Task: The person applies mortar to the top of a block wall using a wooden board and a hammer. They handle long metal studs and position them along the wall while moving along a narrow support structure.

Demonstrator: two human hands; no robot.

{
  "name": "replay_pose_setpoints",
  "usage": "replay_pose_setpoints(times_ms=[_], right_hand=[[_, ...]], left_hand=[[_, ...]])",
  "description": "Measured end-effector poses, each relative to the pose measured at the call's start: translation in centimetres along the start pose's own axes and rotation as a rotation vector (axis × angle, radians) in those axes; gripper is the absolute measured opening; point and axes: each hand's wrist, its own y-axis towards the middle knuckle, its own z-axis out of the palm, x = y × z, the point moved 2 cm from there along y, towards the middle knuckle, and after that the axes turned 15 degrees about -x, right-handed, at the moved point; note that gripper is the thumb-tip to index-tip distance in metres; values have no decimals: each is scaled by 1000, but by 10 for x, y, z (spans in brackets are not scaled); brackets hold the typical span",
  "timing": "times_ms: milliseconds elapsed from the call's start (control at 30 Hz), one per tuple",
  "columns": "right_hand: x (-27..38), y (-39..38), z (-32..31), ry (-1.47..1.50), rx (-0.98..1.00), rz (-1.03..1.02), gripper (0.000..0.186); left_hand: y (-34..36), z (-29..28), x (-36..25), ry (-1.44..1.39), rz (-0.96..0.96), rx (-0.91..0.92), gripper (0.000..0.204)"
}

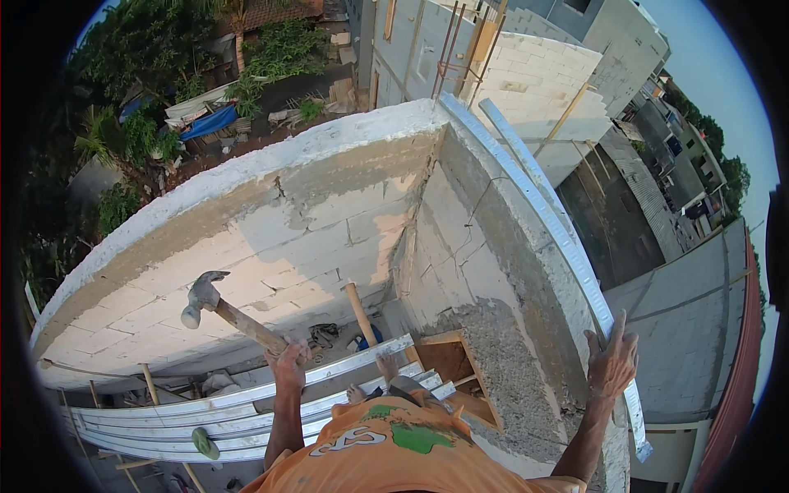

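My left hand [288, 364] is wrapped round the wooden handle [255, 329] of a claw hammer [205, 297], whose metal head points up and left over the space inside the walls. On top of the right-hand wall lies a long, silvery metal channel [549, 215], running from the far corner towards me. My right hand [613, 357] rests on its nearer part, with the thumb and index finger stretched out and apart. A second, shorter metal strip [518, 146] lies beside the channel near the far corner.
Below me lie several metal channels [238, 404], with a bare foot [388, 367] beside them. A wooden-framed opening [460, 374] is to their right. The far block wall [271, 271] has a rough white top. Wooden poles [362, 315] stand inside; beyond the walls the ground lies far below.
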Motion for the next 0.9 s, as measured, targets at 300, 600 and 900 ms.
replay_pose_setpoints(times_ms=[300, 600, 900], right_hand=[[-9, -2, 18, 77, -69, -96, 76], [-11, 10, 17, -64, -221, -114, 65], [-6, 5, 25, -92, -274, -60, 70]], left_hand=[[12, -5, 9, -3, -30, 7, 26], [9, 2, 7, -14, -20, 54, 24], [12, -10, 6, 56, -45, 17, 25]])
